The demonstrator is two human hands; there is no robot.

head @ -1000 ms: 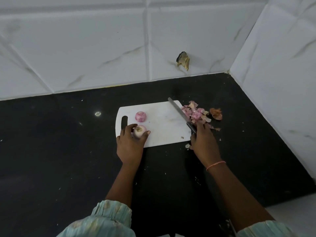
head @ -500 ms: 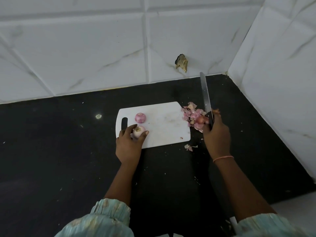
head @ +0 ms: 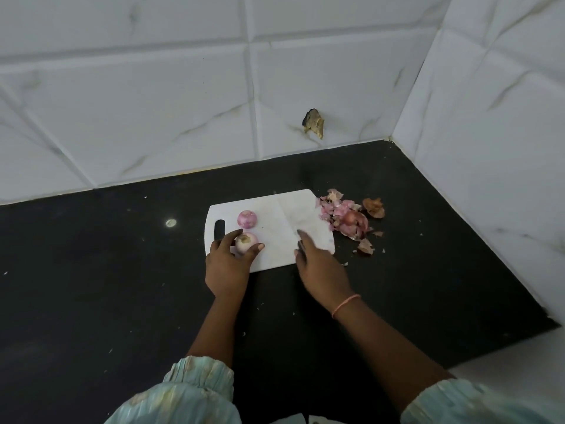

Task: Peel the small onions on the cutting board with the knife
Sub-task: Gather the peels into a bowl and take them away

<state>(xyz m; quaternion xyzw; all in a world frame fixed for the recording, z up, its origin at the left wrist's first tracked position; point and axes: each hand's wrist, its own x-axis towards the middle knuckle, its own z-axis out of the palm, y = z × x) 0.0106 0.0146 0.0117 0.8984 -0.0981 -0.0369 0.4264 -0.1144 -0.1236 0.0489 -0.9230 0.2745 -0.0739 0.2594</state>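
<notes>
Two small onions on the left part of the cutting board (head: 275, 240), near its handle slot. Near onion (head: 246, 242): pale, peeled-looking, round, rough root end up, pinched between thumb and fingers of the left hand (head: 227, 266). Far onion (head: 247, 219): pink-purple, smooth, just behind the first; touching or not, can't tell.

Board is white plastic, rounded corners, faintly scuffed. Its near edge is partly covered by both hands.

Right hand (head: 321, 264) sits over the board's near right corner, fingers curled round the knife (head: 301, 240). Only a dark stub at the fingertips is clear; the blade is motion-blurred across the board.

Peels (head: 345, 217): loose pile of thin, papery pink and brown flakes off the board's right edge, on the counter (head: 107, 270), with a few stray bits nearer the hand.

Counter is black, glossy stone, speckled with crumbs. Open room to the left and front; the right side is boxed in by the corner of the white marbled tile wall (head: 153, 102).
</notes>
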